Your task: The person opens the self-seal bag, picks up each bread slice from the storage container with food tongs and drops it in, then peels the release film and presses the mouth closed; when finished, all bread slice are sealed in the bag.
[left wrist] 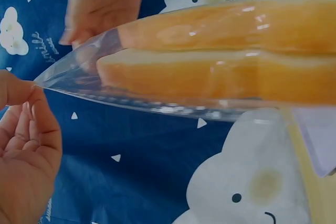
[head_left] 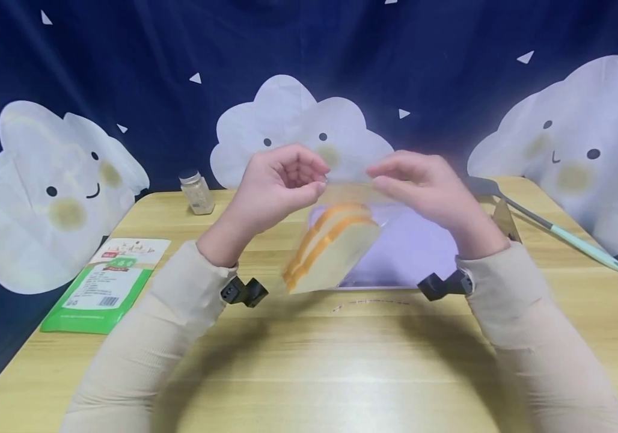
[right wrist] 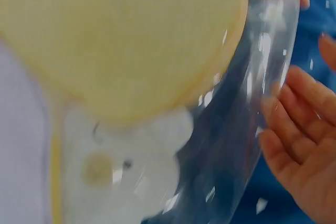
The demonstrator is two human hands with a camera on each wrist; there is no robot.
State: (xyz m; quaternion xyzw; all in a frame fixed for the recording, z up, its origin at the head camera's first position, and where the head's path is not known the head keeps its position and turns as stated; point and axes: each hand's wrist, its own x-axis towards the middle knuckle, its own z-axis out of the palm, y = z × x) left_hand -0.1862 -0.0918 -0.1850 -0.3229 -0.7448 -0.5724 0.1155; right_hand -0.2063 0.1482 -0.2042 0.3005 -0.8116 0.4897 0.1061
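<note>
A clear plastic bag (left wrist: 79,69) with bread slices (head_left: 336,246) inside, orange at the crust, hangs tilted above the table. My left hand (head_left: 279,186) pinches a corner of the bag between thumb and finger, as the left wrist view shows. My right hand (head_left: 419,186) is at the other side of the bag's top. In the right wrist view its fingers (right wrist: 299,114) lie loosely bent along the bag's edge, with the thumb apart from them; whether they touch the plastic is hard to tell. Behind the bread lies a lavender tray (head_left: 412,246).
A green and white packet (head_left: 106,288) lies at the left table edge. A small lidded jar (head_left: 197,192) stands at the back left. On the right lies a spatula (head_left: 563,234) with a mint handle. A thin printed strip (head_left: 371,302) rests before the tray.
</note>
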